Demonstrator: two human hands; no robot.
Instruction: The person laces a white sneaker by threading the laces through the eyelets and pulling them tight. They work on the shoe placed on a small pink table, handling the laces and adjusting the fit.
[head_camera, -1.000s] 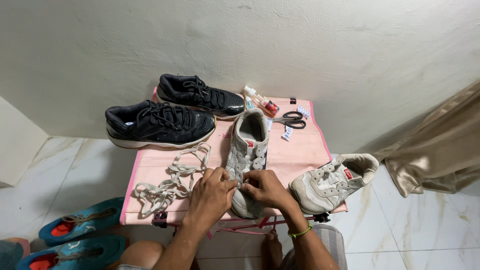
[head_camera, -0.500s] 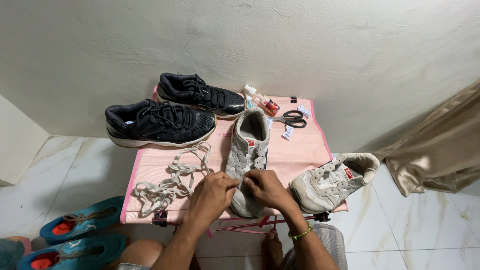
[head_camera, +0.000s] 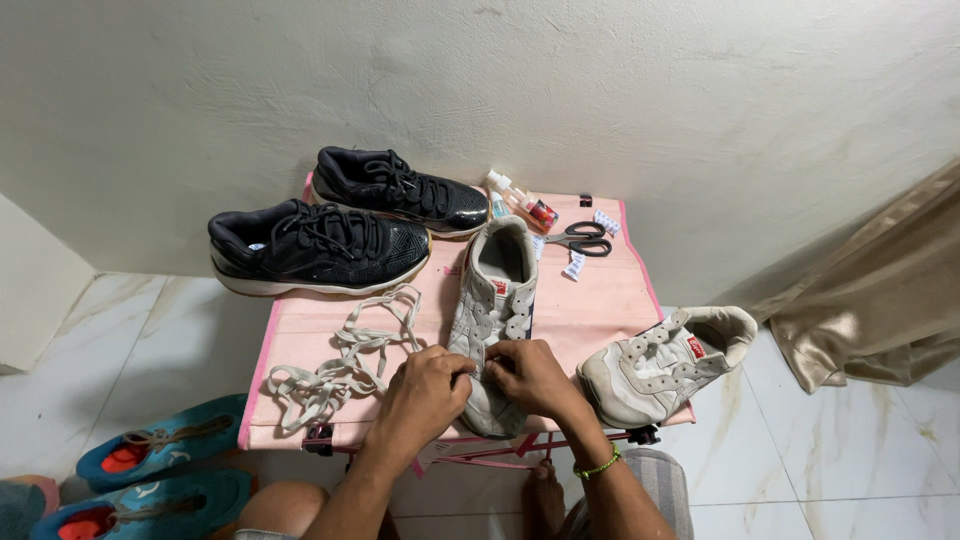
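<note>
A worn white sneaker lies toe toward me in the middle of a small pink table. My left hand and my right hand both pinch at the sneaker's front eyelet area, fingers closed on it. A green band circles my right wrist. Loose beige laces lie in a heap just left of my left hand. The second white sneaker rests at the table's right front corner, partly over the edge.
Two black sneakers stand at the table's back left. Scissors, small bottles and small white packets lie at the back right. Teal slip-on shoes sit on the marble floor at lower left. A tan curtain hangs at right.
Both hands have shifted slightly toward me along the white sneaker's front; nothing else has moved.
</note>
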